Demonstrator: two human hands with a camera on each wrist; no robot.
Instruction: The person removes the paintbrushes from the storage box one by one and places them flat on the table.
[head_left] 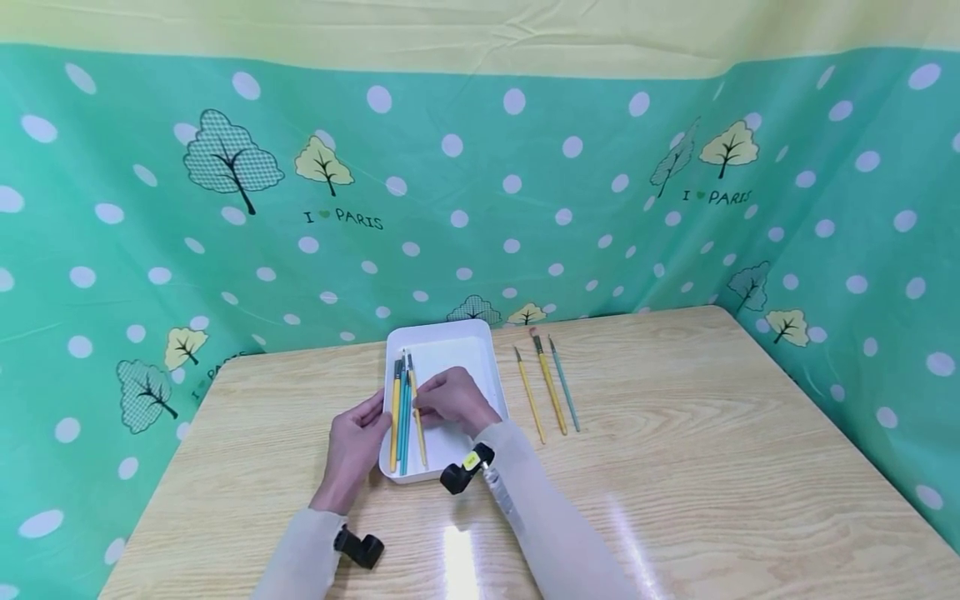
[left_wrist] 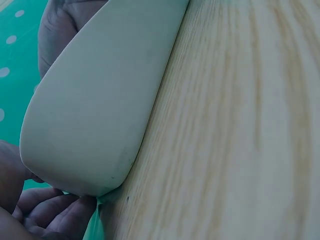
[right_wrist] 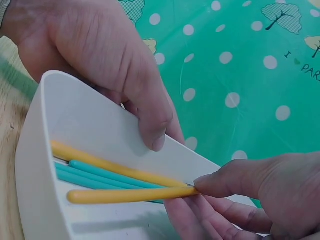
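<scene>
Wooden table [head_left: 675, 433]; right hand [head_left: 453, 395], fingers [right_wrist: 240, 212] pinching yellow brush [right_wrist: 125, 195] in white tray [head_left: 457, 343]; left hand [head_left: 356, 446], fingers clamped on tray wall.

On my side of the white tray [head_left: 452, 346], the table [head_left: 705, 450] has bright glare (my left-wrist picture is dim).
</scene>
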